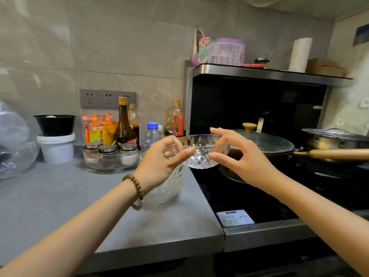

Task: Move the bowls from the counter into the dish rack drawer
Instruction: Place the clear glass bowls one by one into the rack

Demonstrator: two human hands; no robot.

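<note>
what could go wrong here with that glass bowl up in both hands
1. The glass bowl is pinched only by fingertips of the left hand and right hand; it may slip.
2. It hangs above the stove edge near the lidded pan.
3. More glass bowls sit under the left wrist, easy to knock.

Clear cut-glass bowl [201, 151] upright, held aloft — more glass bowls [167, 186] on counter [60, 196].
</note>
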